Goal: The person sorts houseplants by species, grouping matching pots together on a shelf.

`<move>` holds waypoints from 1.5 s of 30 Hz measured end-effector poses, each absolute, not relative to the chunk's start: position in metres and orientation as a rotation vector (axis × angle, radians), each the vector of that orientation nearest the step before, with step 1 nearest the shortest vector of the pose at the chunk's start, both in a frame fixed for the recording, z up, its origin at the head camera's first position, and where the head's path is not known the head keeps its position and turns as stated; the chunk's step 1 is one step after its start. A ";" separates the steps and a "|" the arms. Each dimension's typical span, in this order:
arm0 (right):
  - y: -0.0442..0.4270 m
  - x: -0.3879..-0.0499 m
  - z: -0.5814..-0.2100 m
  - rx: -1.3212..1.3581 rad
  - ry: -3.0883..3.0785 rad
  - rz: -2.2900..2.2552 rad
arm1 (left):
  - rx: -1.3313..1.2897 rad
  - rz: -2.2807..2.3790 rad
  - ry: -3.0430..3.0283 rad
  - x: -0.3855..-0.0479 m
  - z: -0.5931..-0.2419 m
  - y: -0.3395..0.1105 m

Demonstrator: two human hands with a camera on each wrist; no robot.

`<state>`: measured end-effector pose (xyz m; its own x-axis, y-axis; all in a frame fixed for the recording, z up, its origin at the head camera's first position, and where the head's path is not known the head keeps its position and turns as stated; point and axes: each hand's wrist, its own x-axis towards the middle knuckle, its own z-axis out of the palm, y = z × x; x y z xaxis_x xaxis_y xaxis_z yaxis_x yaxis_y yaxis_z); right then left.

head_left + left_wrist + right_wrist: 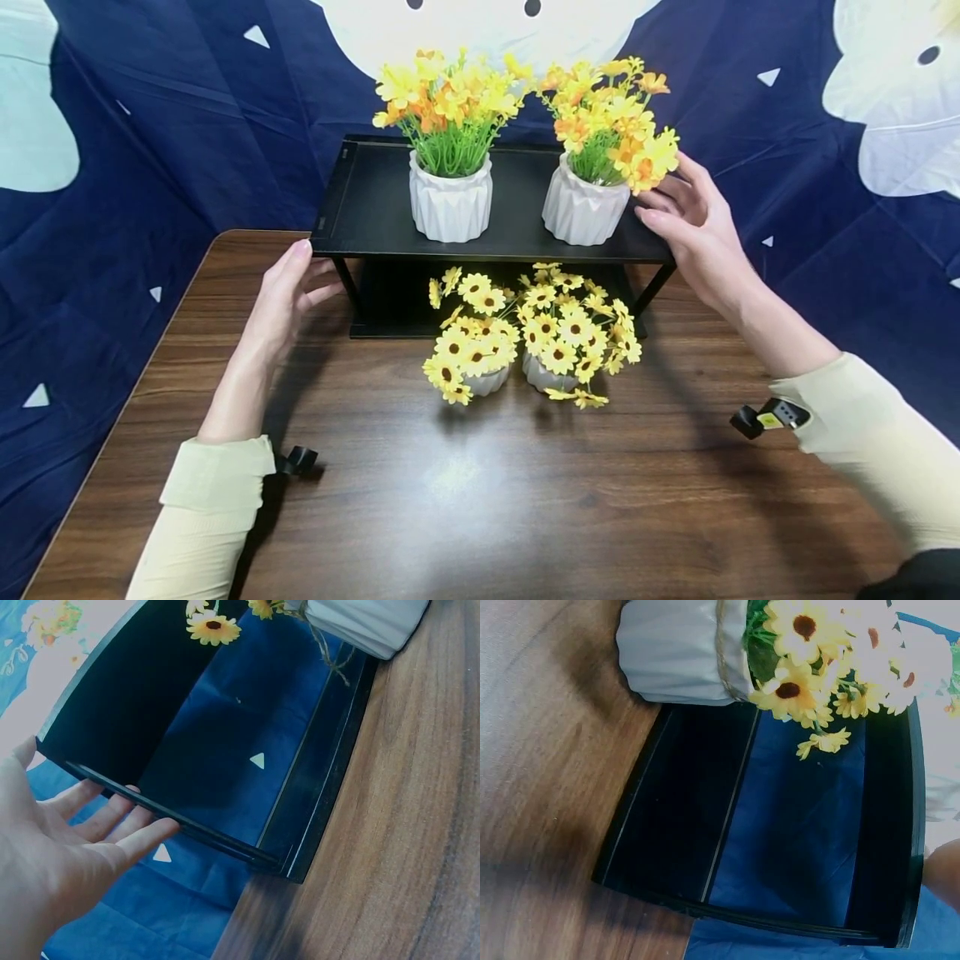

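Note:
A black two-level shelf [517, 200] stands on the wooden table. Two white fluted pots of yellow-orange flowers sit on its top: a left pot [450, 200] and a right pot [587, 207]. In front of the lower level are two more white pots [487, 381] with yellow daisies [558, 329]. My left hand [281, 292] is at the shelf's left end, thumb at the top corner. Its extended fingers touch the side post [217, 838] in the left wrist view. Beside the right pot is my right hand [701, 221], thumb apart from the fingers, some fingertips hidden behind the blossoms.
A dark blue cloth [187, 108] with white shapes hangs behind the table. The brown wooden tabletop [450, 517] extends in front of the daisies. Small black devices are on both cuffs, one by the left sleeve [213, 492] and one by the right sleeve [862, 442].

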<state>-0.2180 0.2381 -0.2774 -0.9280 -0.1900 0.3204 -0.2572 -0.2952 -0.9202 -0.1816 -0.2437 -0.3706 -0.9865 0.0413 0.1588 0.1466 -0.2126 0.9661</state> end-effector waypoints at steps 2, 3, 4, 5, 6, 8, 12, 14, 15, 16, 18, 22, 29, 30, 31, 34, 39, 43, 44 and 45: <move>0.239 -0.214 -0.279 0.580 -1.838 2.385 | -0.234 -2.393 -1.918 -0.182 -0.371 -0.243; 0.239 -0.212 -0.281 0.584 -1.828 2.367 | -0.230 -2.391 -1.916 -0.181 -0.371 -0.243; 0.239 -0.211 -0.283 0.588 -1.811 2.352 | -0.225 -2.389 -1.914 -0.181 -0.371 -0.243; 0.239 -0.210 -0.284 0.593 -1.791 2.335 | -0.220 -2.390 -1.911 -0.181 -0.371 -0.243; 0.239 -0.209 -0.286 0.599 -1.763 2.322 | -0.214 -2.386 -1.914 -0.181 -0.371 -0.243; 0.238 -0.207 -0.290 0.610 -1.705 2.295 | -0.213 -2.391 -1.910 -0.181 -0.371 -0.243; 0.234 -0.199 -0.296 0.645 -1.639 2.198 | -0.226 -2.386 -1.922 -0.182 -0.371 -0.244; 0.230 -0.196 -0.298 0.682 -1.633 2.126 | -0.224 -2.391 -1.915 -0.182 -0.372 -0.244; 0.228 -0.195 -0.299 0.704 -1.629 2.099 | -0.225 -2.388 -1.915 -0.183 -0.372 -0.244; 0.226 -0.193 -0.299 0.725 -1.625 2.073 | -0.225 -2.386 -1.913 -0.182 -0.372 -0.243; 0.221 -0.190 -0.300 0.763 -1.631 2.021 | -0.217 -2.383 -1.910 -0.182 -0.372 -0.243; 0.213 -0.182 -0.301 0.827 -1.657 1.929 | -0.212 -2.394 -1.893 -0.182 -0.371 -0.243; 0.195 -0.168 -0.302 0.940 -1.673 1.894 | -0.211 -2.393 -1.892 -0.182 -0.370 -0.242; 0.193 -0.165 -0.302 0.953 -1.680 1.888 | -0.212 -2.398 -1.888 -0.182 -0.370 -0.241; 0.191 -0.163 -0.302 0.965 -1.687 1.881 | -0.215 -2.402 -1.885 -0.182 -0.370 -0.241; 0.184 -0.155 -0.301 0.996 -1.711 1.850 | -0.215 -2.401 -1.882 -0.183 -0.370 -0.241; 0.169 -0.141 -0.306 1.044 -1.808 1.788 | -0.215 -2.399 -1.888 -0.181 -0.370 -0.241; 0.157 -0.133 -0.312 1.093 -1.880 1.745 | -0.212 -2.396 -1.890 -0.180 -0.371 -0.241; 0.155 -0.131 -0.314 1.105 -1.887 1.737 | -0.211 -2.394 -1.889 -0.180 -0.371 -0.241; 0.152 -0.130 -0.316 1.117 -1.889 1.729 | -0.210 -2.393 -1.889 -0.180 -0.371 -0.241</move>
